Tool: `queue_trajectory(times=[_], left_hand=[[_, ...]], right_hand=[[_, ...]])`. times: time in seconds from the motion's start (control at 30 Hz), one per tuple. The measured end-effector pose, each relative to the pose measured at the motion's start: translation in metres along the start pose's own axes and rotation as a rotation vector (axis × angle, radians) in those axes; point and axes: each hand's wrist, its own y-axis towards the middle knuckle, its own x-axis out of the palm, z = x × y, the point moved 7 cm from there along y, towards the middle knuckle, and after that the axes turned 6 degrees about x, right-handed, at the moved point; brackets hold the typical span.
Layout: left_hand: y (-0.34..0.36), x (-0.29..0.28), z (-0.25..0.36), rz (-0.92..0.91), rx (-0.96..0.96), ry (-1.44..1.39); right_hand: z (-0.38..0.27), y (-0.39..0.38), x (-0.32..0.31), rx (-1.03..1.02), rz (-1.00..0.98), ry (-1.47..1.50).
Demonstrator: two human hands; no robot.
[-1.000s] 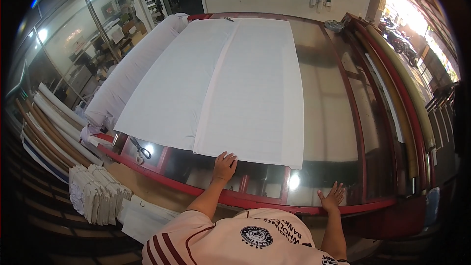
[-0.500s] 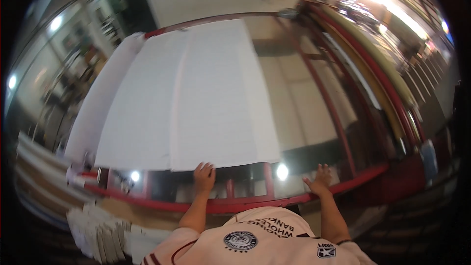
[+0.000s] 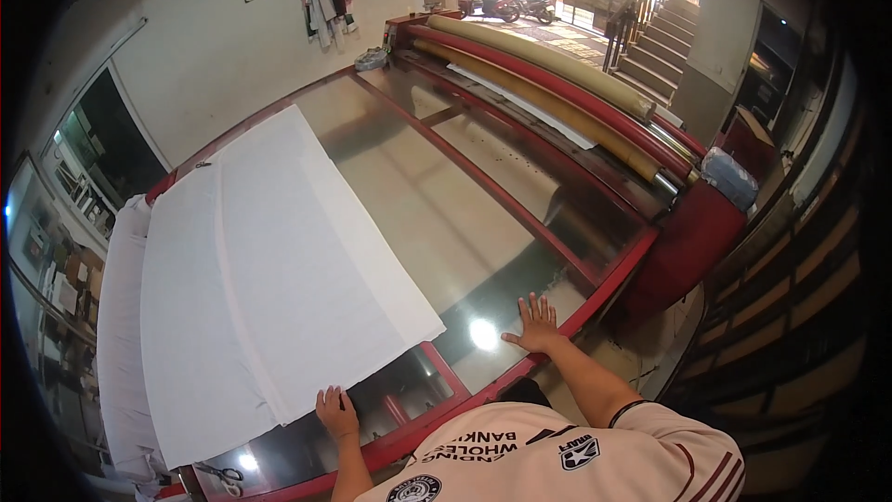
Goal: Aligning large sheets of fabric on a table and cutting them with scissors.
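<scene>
A large sheet of white fabric lies flat over the left part of a glass-topped table with a red frame. My left hand rests at the sheet's near edge, its fingertips by the border of the cloth and a small dark thing at one finger that I cannot make out. On the bare glass to the right, my right hand lies flat with its fingers spread, beside the red rim, holding nothing.
Scissors lie at the near left corner, by a white fabric roll. Long rollers run along the table's right side, ending near a plastic-wrapped part. Clothes hang on the back wall; motorbikes and stairs are beyond.
My view has turned to the right, bringing the rollers, motorbikes and stairs fully into sight. Both hands remain at about the same places on the table, and the sheet lies as before.
</scene>
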Motion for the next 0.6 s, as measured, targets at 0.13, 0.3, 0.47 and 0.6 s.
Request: queue_trajectory(times=[0.13,0.3,0.47,0.6], left_hand=[[-0.0002,0.0005,0.0001,-0.012,-0.001,0.015],[-0.0006,0.0015,-0.0007,-0.029,-0.009,0.006],[-0.0009,0.0015,-0.0012,-0.018,-0.010,0.002],[-0.0010,0.0024,-0.0028,-0.023,-0.021,-0.011]], right_hand=[[0.0005,0.0007,0.0015,-0.005,0.011,-0.010],[0.0014,0.0011,0.0026,-0.002,0.014,-0.011],[0.0000,-0.0017,-0.0008,-0.010,0.023,0.002],[-0.0016,-0.0052,-0.0038,-0.005,0.019,0.018]])
